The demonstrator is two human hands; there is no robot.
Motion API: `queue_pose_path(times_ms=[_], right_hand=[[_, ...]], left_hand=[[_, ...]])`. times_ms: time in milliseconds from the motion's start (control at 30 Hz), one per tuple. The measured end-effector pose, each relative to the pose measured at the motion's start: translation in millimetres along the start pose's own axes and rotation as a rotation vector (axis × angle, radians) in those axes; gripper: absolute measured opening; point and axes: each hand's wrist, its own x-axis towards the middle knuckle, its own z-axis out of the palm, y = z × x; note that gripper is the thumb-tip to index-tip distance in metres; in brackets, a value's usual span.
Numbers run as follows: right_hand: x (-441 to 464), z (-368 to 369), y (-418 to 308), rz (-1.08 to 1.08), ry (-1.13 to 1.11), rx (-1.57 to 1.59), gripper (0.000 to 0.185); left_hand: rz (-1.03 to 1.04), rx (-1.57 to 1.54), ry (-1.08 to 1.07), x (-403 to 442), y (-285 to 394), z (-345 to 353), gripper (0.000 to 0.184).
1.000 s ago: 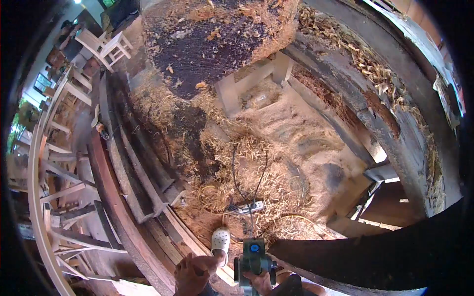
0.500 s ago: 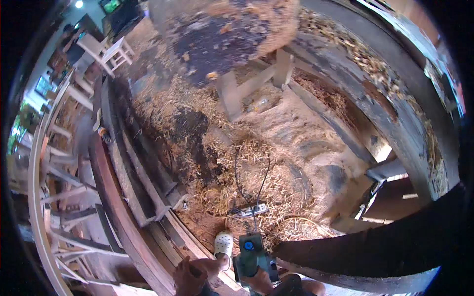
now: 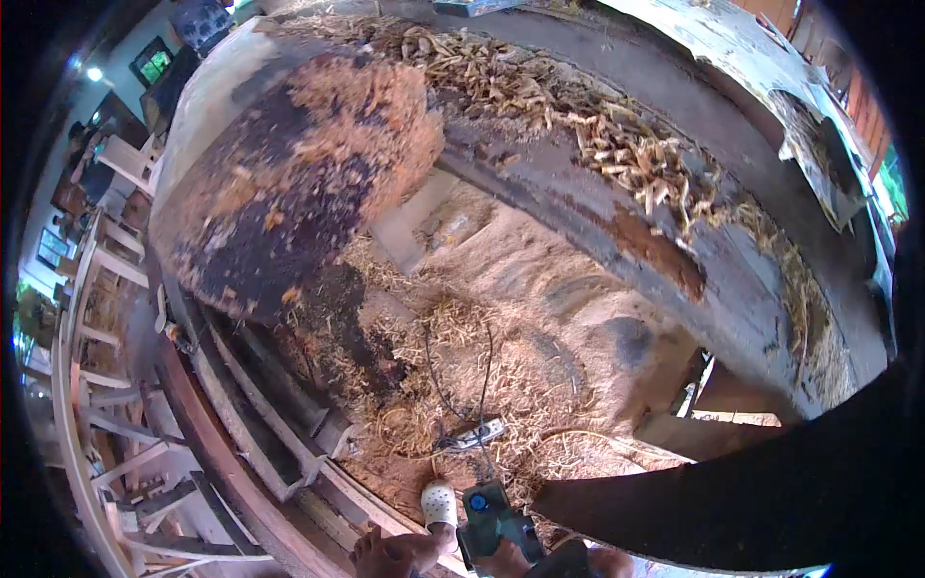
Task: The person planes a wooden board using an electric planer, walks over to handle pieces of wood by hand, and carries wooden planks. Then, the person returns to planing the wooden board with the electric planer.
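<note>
My right hand (image 3: 506, 559) is wrapped round a dark green electric planer (image 3: 493, 515) with a blue knob, low in the view. A black cord (image 3: 487, 371) loops from it past a white power strip (image 3: 479, 434) on the shaving-covered floor. To the left, my left hand (image 3: 381, 555) hangs with its fingers loosely bent and apart, nothing visible in it. It is near a white clog (image 3: 438, 504) on a foot. At the upper left rises a large piece of wood (image 3: 299, 173), its dark face covered with sawdust.
A broad timber (image 3: 568, 212) strewn with curled shavings (image 3: 617, 140) runs across the upper right. A dark curved beam (image 3: 713, 501) fills the lower right. Long planks (image 3: 231, 424) and a wooden frame (image 3: 72, 414) lie left. A person (image 3: 92, 173) is in the far background.
The view has shifted, so the large sawdust-covered wood appears farther left and lower, hiding part of the white chair. The planer stays in my right hand.
</note>
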Motion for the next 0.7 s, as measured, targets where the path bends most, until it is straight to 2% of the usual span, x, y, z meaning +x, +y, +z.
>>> queue_pose_path(times_ms=[33, 67, 133, 233, 367, 433, 467, 500, 600, 667, 700], right_hand=[[1, 1, -1, 0.006, 0.002, 0.011, 0.055], [4, -1, -4, 0.012, 0.004, 0.025, 0.055], [11, -6, -9, 0.024, 0.004, 0.053, 0.055], [20, -7, -15, 0.028, 0.012, 0.094, 0.056], [27, -10, -22, 0.032, 0.021, 0.141, 0.057], [29, -11, -25, 0.03, 0.026, 0.162, 0.057], [30, -14, -26, 0.031, 0.028, 0.174, 0.057], [29, -15, -26, 0.034, 0.029, 0.18, 0.057], [25, -16, -28, 0.046, 0.032, 0.197, 0.058], [16, -16, -32, 0.049, 0.044, 0.202, 0.058], [10, -14, -35, 0.049, 0.048, 0.208, 0.059]], left_hand=[[0.052, -0.024, 0.094, 0, -6, 7, 0.081], [0.048, -0.02, 0.092, 8, -24, 24, 0.081], [0.22, 0.197, 0.359, 31, -49, 47, 0.077], [0.285, 0.231, 0.283, 36, -45, 36, 0.076], [0.428, 0.236, 0.347, 50, -74, 53, 0.077], [0.369, 0.565, 0.411, 104, -147, 92, 0.061], [0.337, 0.727, 0.441, 124, -160, 96, 0.056], [0.354, 0.728, 0.44, 126, -172, 107, 0.055], [0.464, 0.824, 0.498, 114, -166, 102, 0.052], [0.595, 1.044, 0.635, 106, -166, 102, 0.05], [0.309, 0.424, 0.291, 83, -104, 73, 0.06]])
